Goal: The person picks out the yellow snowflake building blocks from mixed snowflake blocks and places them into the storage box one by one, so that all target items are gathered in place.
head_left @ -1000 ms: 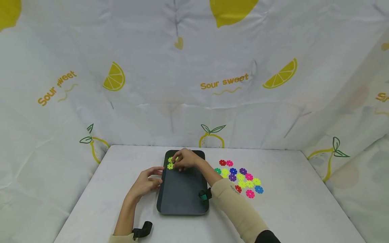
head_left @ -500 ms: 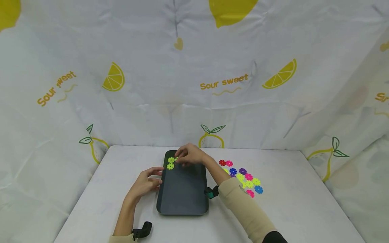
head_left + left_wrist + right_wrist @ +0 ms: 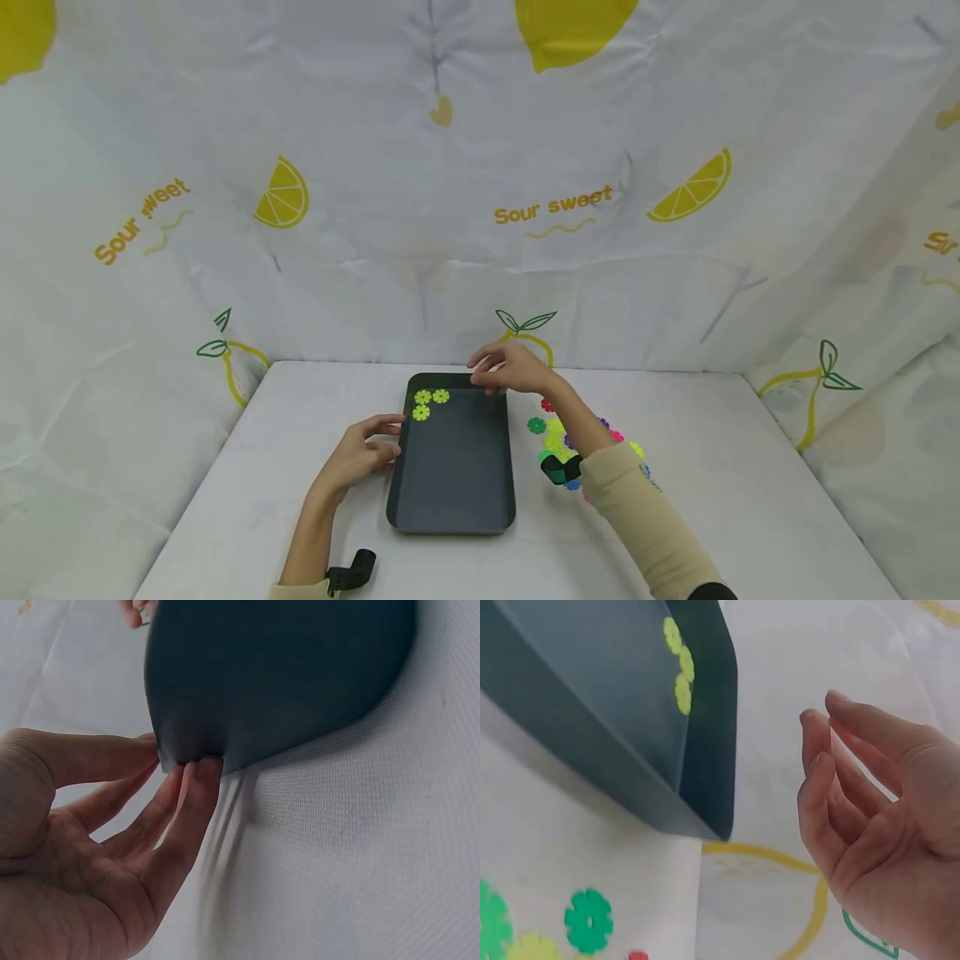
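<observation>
A dark grey rectangular tray [image 3: 450,483] lies on the table. Three yellow-green flower-shaped plastic discs [image 3: 422,412] rest in its far left corner, and the same yellow-green discs [image 3: 682,693] show in the right wrist view. My left hand [image 3: 360,454] is at the tray's left side, fingertips touching its outer wall; in the left wrist view the left hand [image 3: 112,840] has its fingers extended against that wall. My right hand [image 3: 513,368] hovers by the tray's far right corner. In the right wrist view the right hand [image 3: 877,795] has loosely bent fingers and holds nothing.
Right of the tray, a group of loose flower discs [image 3: 555,440] in several colours lies on the white table [image 3: 720,500], partly hidden by my right forearm. A green disc [image 3: 589,921] shows near the tray. Behind the table hangs a white lemon-print curtain [image 3: 375,275].
My right hand has lifted off the discs in the tray and moved right to its far right corner, uncovering the third yellow-green disc. My left hand has stayed at the tray's side.
</observation>
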Tool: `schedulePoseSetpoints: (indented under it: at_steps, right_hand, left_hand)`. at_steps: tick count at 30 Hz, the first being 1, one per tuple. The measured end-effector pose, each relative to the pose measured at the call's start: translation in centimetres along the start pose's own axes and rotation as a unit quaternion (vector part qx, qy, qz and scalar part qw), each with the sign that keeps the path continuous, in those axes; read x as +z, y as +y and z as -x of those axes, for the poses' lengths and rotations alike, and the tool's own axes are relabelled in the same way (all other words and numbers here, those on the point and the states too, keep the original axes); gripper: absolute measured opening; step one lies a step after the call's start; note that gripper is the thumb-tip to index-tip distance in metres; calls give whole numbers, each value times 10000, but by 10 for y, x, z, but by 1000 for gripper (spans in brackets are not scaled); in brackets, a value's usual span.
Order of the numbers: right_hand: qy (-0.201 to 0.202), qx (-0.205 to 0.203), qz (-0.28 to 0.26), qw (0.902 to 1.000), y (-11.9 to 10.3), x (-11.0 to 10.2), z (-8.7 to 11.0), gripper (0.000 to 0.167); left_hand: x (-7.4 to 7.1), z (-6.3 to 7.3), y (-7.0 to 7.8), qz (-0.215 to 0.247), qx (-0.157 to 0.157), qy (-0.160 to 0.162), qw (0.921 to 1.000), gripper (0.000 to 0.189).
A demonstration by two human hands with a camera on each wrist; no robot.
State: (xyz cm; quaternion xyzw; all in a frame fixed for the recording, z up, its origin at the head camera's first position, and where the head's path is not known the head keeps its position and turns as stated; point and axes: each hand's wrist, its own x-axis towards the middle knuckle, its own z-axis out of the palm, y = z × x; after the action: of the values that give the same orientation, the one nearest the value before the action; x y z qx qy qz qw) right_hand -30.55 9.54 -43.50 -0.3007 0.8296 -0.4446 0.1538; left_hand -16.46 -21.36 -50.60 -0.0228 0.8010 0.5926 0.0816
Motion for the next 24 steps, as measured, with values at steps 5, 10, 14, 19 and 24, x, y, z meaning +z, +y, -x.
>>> schedulePoseSetpoints:
  at_steps: [5,10,14,19,24]
  right_hand:
    - [130,-9,99,9999,6,-18,15,31]
    - [91,-28,173,9998,18,-33,31,32]
    - [0,31,130,9999,32,-42,44,30]
    - [-168,83,145,9997,50,-47,58,31]
    - [-388,345,70,9986,62,-48,72,37]
  left_hand:
    - [0,0,0,-15,-1,3,10000,59]
    - [-1,-1,-3,-11,14,-5,10000,59]
    - [-1,-2,-4,7,1,8,10000,58]
    - [0,-1,-3,3,-8,19,10000,59]
    - [0,-1,-1,19,-16,36,10000,58]
